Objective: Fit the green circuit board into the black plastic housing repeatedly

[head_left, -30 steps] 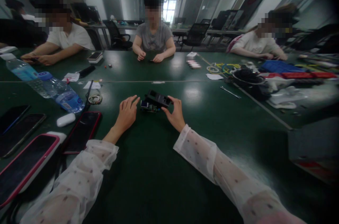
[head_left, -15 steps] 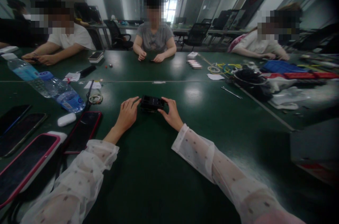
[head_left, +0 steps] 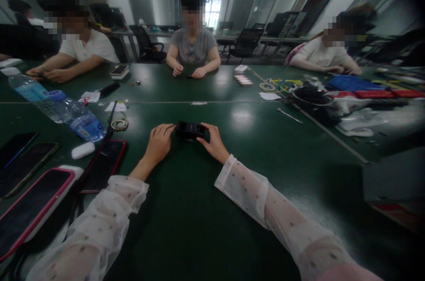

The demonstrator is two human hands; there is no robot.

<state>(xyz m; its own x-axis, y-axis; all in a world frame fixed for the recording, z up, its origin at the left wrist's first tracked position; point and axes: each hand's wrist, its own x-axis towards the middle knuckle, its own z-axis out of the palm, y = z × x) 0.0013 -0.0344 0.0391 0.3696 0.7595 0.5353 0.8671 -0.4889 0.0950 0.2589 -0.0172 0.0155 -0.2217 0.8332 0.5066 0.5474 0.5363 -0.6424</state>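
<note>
A small black box-shaped part (head_left: 189,130) lies flat on the dark green table (head_left: 186,210), right in front of me. My right hand (head_left: 215,143) grips its right end with thumb and fingers. At its left end, my left hand (head_left: 158,142) touches it with the fingertips, fingers bent over the edge. A circuit board seen under the part a moment ago is now hidden beneath it. Both my arms wear sheer white dotted sleeves.
Two water bottles (head_left: 71,115), a white earbud case (head_left: 83,150) and several phones (head_left: 102,164) lie to my left. Three other people sit across the table. Cables, a blue tray (head_left: 352,83) and red parts clutter the right side.
The black part was held tilted above a small circuit board; my right hand has lowered it flat onto the board, and my left hand has closed in on its left end.
</note>
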